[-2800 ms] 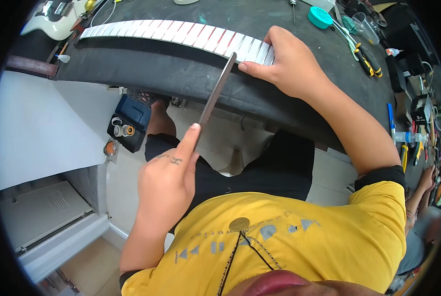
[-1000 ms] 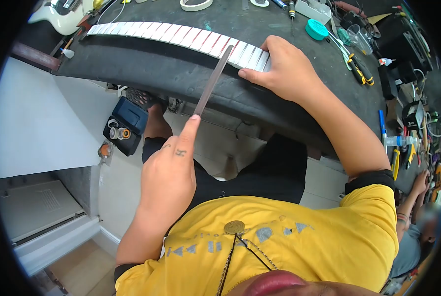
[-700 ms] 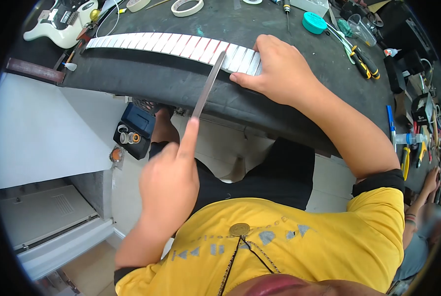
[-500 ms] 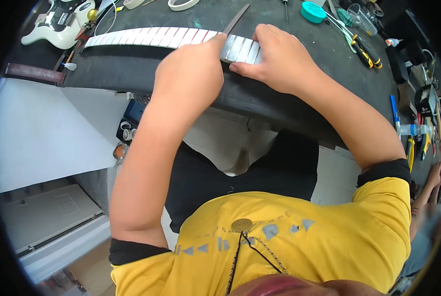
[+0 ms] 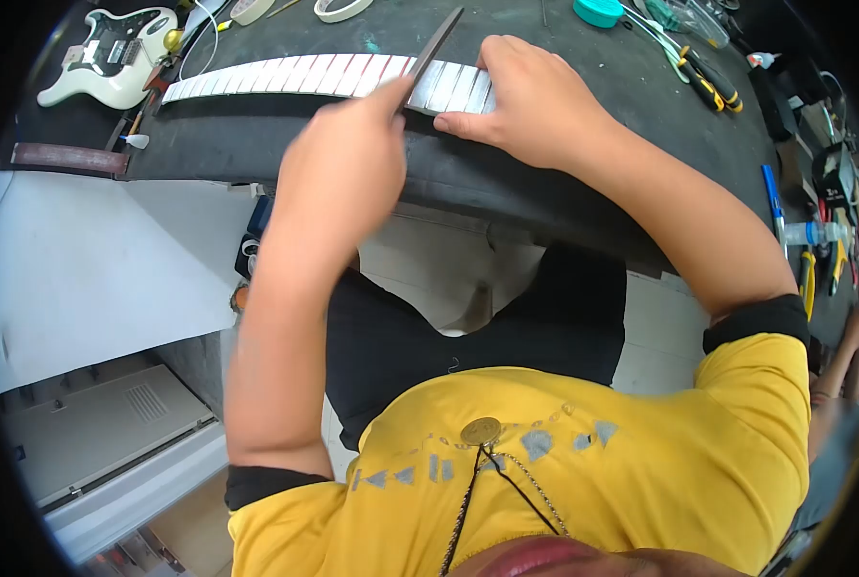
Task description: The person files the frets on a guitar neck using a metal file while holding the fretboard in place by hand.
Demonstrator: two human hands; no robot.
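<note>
A long, narrow strip like a guitar neck [image 5: 304, 75], white with red and dark crosswise lines, lies along the near edge of the dark bench. My right hand [image 5: 540, 101] grips its right end, thumb at the near edge and fingers at the far side. Closed round a slim grey metal file [image 5: 440, 40], my left hand [image 5: 348, 163] is over the strip, left of my right hand and slightly blurred. The file lies slanted across the strip, its tip beyond the far edge. My left palm hides the handle end.
A white electric guitar body [image 5: 112, 58] is at the far left. Tape rolls [image 5: 343, 8] and a teal round container [image 5: 598, 12] are at the back. Pliers [image 5: 710, 79], a blue pen [image 5: 773, 192] and a bottle [image 5: 812, 233] lie right. Another person's arm [image 5: 841, 356] shows at the right edge.
My left hand has moved forward from below the bench edge to over the strip, pushing the file across it. My right hand keeps its grip. The view has shifted slightly.
</note>
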